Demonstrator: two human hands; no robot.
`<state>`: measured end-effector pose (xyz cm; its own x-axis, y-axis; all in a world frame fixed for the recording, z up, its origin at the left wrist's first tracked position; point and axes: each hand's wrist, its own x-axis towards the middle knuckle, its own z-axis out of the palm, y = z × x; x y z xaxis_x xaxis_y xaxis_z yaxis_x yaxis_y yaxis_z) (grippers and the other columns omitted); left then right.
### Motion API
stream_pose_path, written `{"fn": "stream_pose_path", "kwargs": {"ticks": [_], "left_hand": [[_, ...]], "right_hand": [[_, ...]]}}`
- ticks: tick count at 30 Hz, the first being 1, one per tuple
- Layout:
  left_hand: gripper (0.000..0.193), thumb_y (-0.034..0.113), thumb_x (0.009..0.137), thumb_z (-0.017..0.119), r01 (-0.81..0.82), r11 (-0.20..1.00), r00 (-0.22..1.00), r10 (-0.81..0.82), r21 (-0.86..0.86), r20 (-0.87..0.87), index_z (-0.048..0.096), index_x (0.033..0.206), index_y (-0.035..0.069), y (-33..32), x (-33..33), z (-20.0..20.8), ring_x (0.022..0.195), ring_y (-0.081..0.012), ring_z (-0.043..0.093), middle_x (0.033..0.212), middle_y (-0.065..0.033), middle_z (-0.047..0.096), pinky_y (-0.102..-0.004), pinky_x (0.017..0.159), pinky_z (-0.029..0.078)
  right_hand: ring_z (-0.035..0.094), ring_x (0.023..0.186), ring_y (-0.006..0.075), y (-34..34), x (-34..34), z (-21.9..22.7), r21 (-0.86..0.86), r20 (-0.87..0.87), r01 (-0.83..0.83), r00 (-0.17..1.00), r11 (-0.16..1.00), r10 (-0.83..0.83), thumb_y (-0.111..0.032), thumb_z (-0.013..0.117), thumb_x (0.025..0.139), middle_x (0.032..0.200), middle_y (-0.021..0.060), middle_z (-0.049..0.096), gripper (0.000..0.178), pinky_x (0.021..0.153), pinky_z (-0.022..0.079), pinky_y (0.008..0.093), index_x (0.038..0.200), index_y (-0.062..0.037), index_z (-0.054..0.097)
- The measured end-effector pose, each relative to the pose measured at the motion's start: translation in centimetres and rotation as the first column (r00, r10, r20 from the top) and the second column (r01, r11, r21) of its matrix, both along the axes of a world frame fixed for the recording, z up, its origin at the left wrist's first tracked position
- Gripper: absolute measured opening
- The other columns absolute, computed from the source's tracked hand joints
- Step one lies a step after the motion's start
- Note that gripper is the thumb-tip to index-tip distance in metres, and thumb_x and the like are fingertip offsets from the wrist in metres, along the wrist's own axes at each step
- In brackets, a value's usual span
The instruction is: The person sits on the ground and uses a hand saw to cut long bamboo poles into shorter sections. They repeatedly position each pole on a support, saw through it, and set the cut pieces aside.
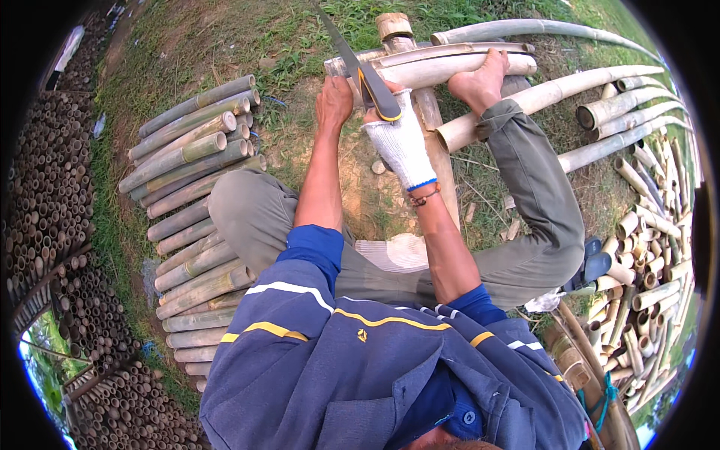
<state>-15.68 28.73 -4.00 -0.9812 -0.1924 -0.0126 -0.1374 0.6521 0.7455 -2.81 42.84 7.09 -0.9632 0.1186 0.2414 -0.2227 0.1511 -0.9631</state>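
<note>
My right hand (401, 139), in a white knitted glove with a blue cuff, is closed round the black and yellow handle of a hand saw (375, 91). The saw's blade points up and away to the left, across a pale bamboo pole (427, 71). My left hand (334, 103) is bare and closed at the left end of the bamboo; its fingertips are hidden. Farther right, my bare foot (480, 81) presses on the pole. Under the pole lies a wooden support (429, 112) with an upright bamboo stub (394, 26) at its far end.
Cut bamboo lengths (187, 161) lie stacked in a row at left. Long bamboo poles (555, 94) reach out to the right, near a heap of short bamboo pieces (645, 277). Upright bundles of bamboo (45, 172) fill the far left. Dark sandals (592, 262) sit beside my knee.
</note>
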Motion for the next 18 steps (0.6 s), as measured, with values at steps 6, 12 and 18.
{"fn": "stream_pose_path", "kwargs": {"ticks": [6, 12, 18], "left_hand": [[0.062, 0.047, 0.110, 0.033, -0.053, 0.998, 0.995, 0.049, 0.043, 0.083, 0.067, 0.127, -0.002, -0.2, 1.6, 1.0, 0.117, -0.0627, 0.066, 0.120, -0.0410, 0.072, -0.0653, 0.107, 0.048], [0.067, 0.050, 0.109, 0.031, -0.076, 0.996, 0.987, 0.070, 0.039, 0.145, 0.067, 0.136, 0.000, -1.0, 0.6, -0.1, 0.123, -0.0606, 0.066, 0.125, -0.0406, 0.072, -0.0632, 0.109, 0.049], [0.069, 0.050, 0.109, 0.030, -0.005, 1.000, 0.995, 0.003, 0.025, 0.102, 0.067, 0.137, -0.001, 0.0, -0.4, -0.8, 0.128, -0.0595, 0.064, 0.132, -0.0395, 0.070, -0.0633, 0.113, 0.046]], "right_hand": [[0.061, 0.097, 0.0136, 4.7, 23.7, 1.9, 0.257, 0.121, 0.018, 0.991, 0.966, -0.051, 0.005, 0.062, 0.098, 0.117, 0.0074, 0.063, 0.056, 0.094, 0.052, 0.0288, 0.153, -0.0004, 0.050], [0.061, 0.104, 0.0151, 3.7, 17.4, 3.7, 0.277, 0.090, -0.028, 0.996, 0.960, 0.003, 0.004, 0.064, 0.096, 0.125, 0.0087, 0.062, 0.061, 0.098, 0.052, 0.0292, 0.155, -0.0009, 0.050], [0.059, 0.100, 0.0113, 1.5, 6.5, 1.1, -0.123, 0.173, -0.037, 0.983, 0.992, 0.058, 0.004, 0.071, 0.092, 0.117, 0.0036, 0.061, 0.062, 0.094, 0.052, 0.0278, 0.150, -0.0027, 0.052]]}}
